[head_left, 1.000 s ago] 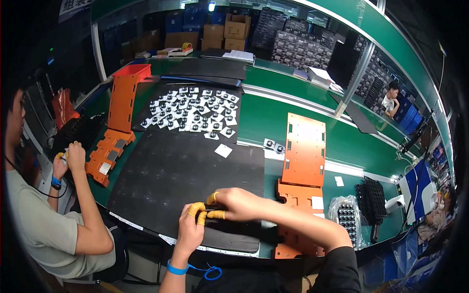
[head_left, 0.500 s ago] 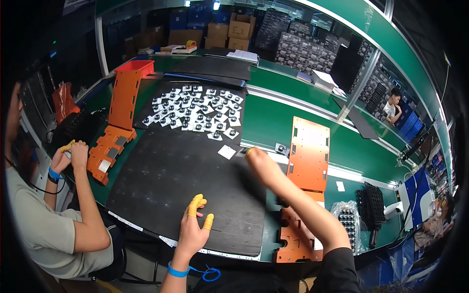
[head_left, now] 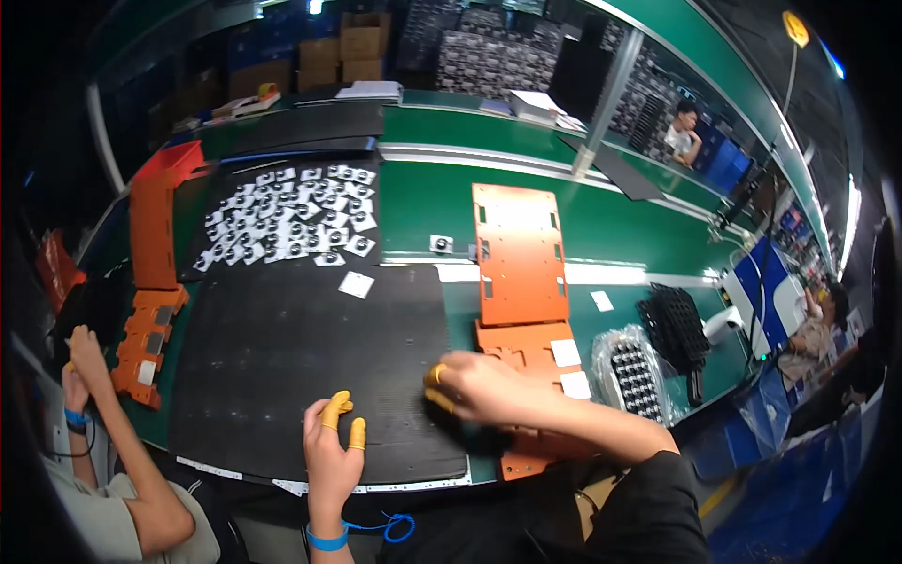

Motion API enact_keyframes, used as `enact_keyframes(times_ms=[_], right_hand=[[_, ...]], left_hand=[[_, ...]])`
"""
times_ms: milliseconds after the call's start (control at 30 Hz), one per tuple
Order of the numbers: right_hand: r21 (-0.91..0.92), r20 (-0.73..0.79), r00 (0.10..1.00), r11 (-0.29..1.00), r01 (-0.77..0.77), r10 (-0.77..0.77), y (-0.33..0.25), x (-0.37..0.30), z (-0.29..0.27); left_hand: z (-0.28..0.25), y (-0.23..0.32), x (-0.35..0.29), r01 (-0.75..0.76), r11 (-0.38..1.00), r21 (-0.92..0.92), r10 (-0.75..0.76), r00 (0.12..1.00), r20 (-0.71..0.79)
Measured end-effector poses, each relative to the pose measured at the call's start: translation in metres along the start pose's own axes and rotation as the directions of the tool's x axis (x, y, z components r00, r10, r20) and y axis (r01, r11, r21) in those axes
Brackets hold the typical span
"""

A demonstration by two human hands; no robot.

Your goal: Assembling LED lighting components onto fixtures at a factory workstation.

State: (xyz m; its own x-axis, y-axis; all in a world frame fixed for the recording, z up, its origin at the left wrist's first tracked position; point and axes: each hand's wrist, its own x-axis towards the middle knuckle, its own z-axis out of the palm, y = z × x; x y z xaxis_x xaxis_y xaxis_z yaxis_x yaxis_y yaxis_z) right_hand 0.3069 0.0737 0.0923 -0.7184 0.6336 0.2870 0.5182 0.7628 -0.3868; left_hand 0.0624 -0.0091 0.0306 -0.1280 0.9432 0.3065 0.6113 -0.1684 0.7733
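My left hand (head_left: 334,446) rests just over the near part of a black ribbed mat (head_left: 301,329). Yellow finger cots cover some of its fingertips, and its thumb and fingers stand apart with nothing between them. My right hand (head_left: 484,387), also in yellow cots, is at the mat's right edge, beside the lower part of an orange hinged fixture (head_left: 520,254). Motion smears its fingers, so whether they hold anything is unclear. One white square card (head_left: 357,284) lies at the mat's far side. Behind it spread many small black lens-like parts on white squares (head_left: 296,228).
A bagged tray of black round parts (head_left: 637,381), black trays (head_left: 675,324) and a white scanner-like device (head_left: 722,325) stand right. A second orange fixture (head_left: 150,230) is left, near a co-worker's hands (head_left: 83,362). A lens part (head_left: 441,243) lies beyond the mat.
My right hand has come back from the mat's far right corner toward me, to its near right edge. My left hand keeps its pose. The whole view has swung to the right.
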Motion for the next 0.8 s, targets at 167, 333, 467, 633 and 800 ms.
enact_keyframes(times_ms=[167,333,467,633,800], right_hand=[[0.013,-0.036,0.975,0.976,-0.219,0.220,-0.030,-0.072,-0.010],[-0.153,-0.501,0.804,0.882,-0.445,0.319,0.000,-0.136,-0.014],[-0.144,-0.493,0.398,0.379,-0.914,0.773,0.012,-0.163,-0.030],[-0.238,-0.483,0.406,0.330,-0.914,0.776,0.025,-0.161,-0.013],[-0.246,-0.592,0.388,0.300,-0.922,0.706,0.023,-0.160,-0.008]], left_hand=[[-0.001,0.001,0.000,-0.007,0.999,0.047,0.008,1.000,-0.005],[0.002,0.008,-0.001,0.005,0.994,0.114,-0.011,0.999,0.051],[0.003,0.009,-0.002,-0.012,0.992,0.124,0.005,0.998,0.055],[-0.002,0.006,-0.003,-0.036,0.989,0.141,0.029,0.998,0.053],[-0.002,0.007,0.000,-0.101,0.987,0.124,0.096,0.994,0.044]])
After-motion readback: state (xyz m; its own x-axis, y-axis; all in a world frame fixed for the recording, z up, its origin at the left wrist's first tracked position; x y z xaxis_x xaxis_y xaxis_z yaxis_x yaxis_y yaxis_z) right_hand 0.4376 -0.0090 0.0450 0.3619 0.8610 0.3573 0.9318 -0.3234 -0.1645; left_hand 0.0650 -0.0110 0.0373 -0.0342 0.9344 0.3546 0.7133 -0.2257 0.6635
